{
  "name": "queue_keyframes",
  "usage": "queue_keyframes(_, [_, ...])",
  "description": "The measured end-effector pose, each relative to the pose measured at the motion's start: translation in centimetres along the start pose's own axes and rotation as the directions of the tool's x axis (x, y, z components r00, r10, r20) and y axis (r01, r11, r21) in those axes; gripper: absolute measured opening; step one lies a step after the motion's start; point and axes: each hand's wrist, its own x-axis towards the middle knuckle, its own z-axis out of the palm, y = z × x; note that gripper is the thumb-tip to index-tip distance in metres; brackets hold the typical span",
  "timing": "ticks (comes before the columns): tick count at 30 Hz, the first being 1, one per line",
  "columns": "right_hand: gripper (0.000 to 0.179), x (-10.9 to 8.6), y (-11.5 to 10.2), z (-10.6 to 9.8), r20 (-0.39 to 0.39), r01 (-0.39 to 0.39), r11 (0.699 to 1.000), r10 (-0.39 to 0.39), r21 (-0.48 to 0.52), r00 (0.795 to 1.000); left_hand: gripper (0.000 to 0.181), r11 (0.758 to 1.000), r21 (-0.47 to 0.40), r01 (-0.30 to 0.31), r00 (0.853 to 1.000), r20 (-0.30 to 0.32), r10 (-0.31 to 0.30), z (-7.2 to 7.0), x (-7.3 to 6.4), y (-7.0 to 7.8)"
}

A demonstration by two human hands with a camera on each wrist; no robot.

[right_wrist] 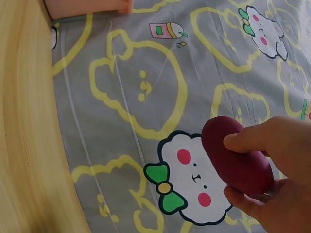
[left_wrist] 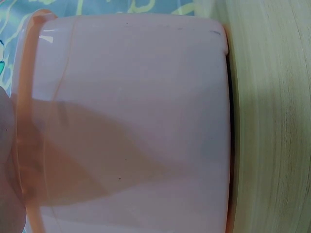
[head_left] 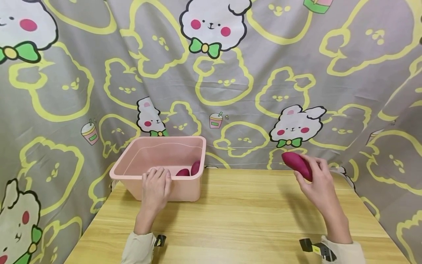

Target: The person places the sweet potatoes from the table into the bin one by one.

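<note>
My right hand (head_left: 318,181) holds a magenta sweet potato (head_left: 296,165) above the right side of the table, thumb on one side and fingers on the other. In the right wrist view, the same sweet potato (right_wrist: 235,155) looks smooth and rounded. At the left, my left hand (head_left: 156,187) grips the near rim of a pink plastic bin (head_left: 194,189), its fingers bent over the edge. Inside the bin, partly hidden by its front wall, lie two more magenta sweet potatoes, one lower (head_left: 182,172) and one against the right side (head_left: 195,168). The left wrist view is mostly filled by the bin's outer wall (left_wrist: 146,97).
The bin stands on a light wooden table (head_left: 237,212) near its back left. A grey curtain (head_left: 230,95) with yellow outlines and white cartoon rabbits hangs behind the table and along both sides. Dark straps are on both wrists.
</note>
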Motion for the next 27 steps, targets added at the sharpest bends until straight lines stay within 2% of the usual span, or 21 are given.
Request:
queue_keyframes(18, [0.065,-0.1,-1.1,0.7,0.005,0.025,0.999,-0.025,0.03,1.0,0.032,1.0,-0.008,0.0,1.0,-0.001,0.0,0.0,-0.1,0.0])
queue_keyframes(27, [0.066,0.0,-1.7,1.4,-0.015,0.093,0.994,-0.092,0.052,0.996,0.031,1.0,-0.011,0.003,1.0,0.0,-0.003,-0.1,-0.1,0.1])
